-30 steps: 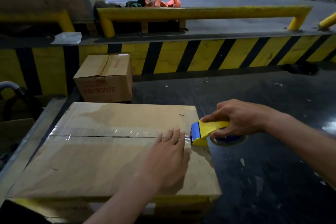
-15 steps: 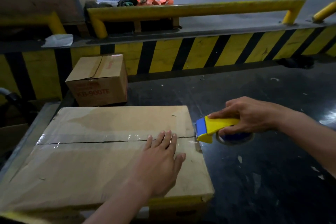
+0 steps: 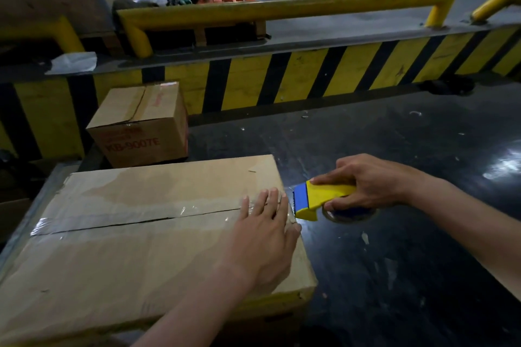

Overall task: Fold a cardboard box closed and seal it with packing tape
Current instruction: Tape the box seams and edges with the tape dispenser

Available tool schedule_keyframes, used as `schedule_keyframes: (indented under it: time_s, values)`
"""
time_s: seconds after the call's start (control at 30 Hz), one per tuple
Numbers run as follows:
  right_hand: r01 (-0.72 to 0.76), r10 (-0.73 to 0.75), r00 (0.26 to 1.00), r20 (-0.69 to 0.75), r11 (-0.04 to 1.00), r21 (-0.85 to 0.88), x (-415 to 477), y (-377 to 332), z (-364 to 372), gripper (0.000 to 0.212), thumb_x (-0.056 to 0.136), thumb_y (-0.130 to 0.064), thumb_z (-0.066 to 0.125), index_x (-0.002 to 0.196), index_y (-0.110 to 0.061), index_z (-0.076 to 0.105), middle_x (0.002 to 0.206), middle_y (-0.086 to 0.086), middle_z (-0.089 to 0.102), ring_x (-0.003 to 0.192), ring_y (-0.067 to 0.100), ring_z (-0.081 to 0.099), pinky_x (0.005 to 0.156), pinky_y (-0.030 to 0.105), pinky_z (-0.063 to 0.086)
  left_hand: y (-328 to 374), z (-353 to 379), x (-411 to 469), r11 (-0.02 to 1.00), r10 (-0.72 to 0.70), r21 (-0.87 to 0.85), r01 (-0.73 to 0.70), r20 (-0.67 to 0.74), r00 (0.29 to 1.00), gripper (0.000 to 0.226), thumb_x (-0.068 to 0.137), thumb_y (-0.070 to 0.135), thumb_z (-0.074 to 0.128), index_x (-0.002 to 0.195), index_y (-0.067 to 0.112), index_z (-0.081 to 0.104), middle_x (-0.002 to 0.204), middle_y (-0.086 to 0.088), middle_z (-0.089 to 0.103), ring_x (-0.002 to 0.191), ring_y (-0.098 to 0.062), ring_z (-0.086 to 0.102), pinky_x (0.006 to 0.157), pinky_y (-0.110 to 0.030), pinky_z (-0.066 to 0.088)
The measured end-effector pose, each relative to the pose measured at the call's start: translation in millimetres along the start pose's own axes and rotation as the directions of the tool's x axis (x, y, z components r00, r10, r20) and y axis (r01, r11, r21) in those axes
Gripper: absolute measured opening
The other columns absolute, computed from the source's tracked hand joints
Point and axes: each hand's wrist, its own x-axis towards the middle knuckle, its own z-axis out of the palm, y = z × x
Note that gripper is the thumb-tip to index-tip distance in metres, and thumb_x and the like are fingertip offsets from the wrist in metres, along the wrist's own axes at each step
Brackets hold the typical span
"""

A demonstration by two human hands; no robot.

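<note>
The large cardboard box [image 3: 135, 239] sits low in the view with its two top flaps folded shut, their seam running across the top from the left edge to the right edge. A strip of clear packing tape [image 3: 135, 215] lies along that seam, glossy and a little wrinkled at the box's left edge, and the dark line of the seam shows through it. The left hand [image 3: 266, 236] rests flat on top of the box at its right end, palm down, fingers extended and held close together, the fingertips lying on the tape just short of the right edge. Just beside that right edge, off the box, the right hand [image 3: 366, 186] is closed around a yellow tape dispenser [image 3: 318, 200], the thumb on its upper face and the fingers curled beneath; the dispenser's blue front end faces the box at seam height, very close to the edge, and whether it touches the cardboard cannot be told. A roll of tape [image 3: 349, 213] shows partly under the right hand. Beyond the box's far left corner stands a smaller cardboard box [image 3: 141, 124] with red lettering on its side, against a yellow and black striped curb [image 3: 310, 76]. To the right of the large box spreads a dark, shiny floor [image 3: 394, 262].
</note>
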Motion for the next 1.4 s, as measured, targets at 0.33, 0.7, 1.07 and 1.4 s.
schedule_keyframes:
  time_s: [0.33,0.7,1.07,1.4]
  values:
    - [-0.078,0.061,0.994,0.095,0.981,0.178,10,10,18,0.060,0.074,-0.074,0.058,0.131,-0.063,0.043,0.107,-0.021,0.051,0.095,0.006,0.050,0.076,0.025,0.040,-11,6,-9,0.998,-0.005,-0.069,0.003,-0.030,1.000,0.065,0.103,0.058,-0.001,0.161,0.028,-0.007,0.169,0.008,-0.011,0.154,-0.010,-0.017,0.127,-0.044,-0.003]
    - [-0.127,0.039,0.966,0.255,0.933,0.337,46,16,11,0.043,0.079,-0.058,0.069,0.121,-0.054,0.062,0.111,-0.017,0.065,0.096,0.012,0.058,0.083,0.031,0.046,-16,6,0,0.997,-0.025,-0.070,0.024,-0.012,1.000,0.063,0.104,0.055,0.001,0.161,0.029,-0.004,0.170,0.006,-0.007,0.156,-0.015,-0.012,0.127,-0.043,-0.002]
    - [-0.027,-0.010,0.962,0.272,0.991,0.131,76,-9,77,0.052,0.076,-0.062,0.069,0.126,-0.053,0.059,0.103,-0.020,0.067,0.086,0.005,0.055,0.070,0.019,0.040,-44,106,-19,0.998,-0.058,0.035,0.054,0.108,0.993,0.056,0.098,0.039,0.036,0.146,0.017,0.054,0.153,-0.008,0.051,0.140,-0.032,0.048,0.116,-0.052,0.023]
    - [-0.008,-0.004,0.992,0.128,0.996,0.093,59,-22,121,0.061,0.079,-0.063,0.061,0.137,-0.054,0.046,0.093,-0.010,0.049,0.090,0.010,0.044,0.070,0.024,0.035,-62,114,-25,0.997,-0.079,0.016,0.078,0.072,0.994,0.061,0.104,0.043,0.006,0.162,0.029,-0.004,0.169,-0.004,-0.010,0.156,-0.029,-0.012,0.123,-0.059,-0.002]
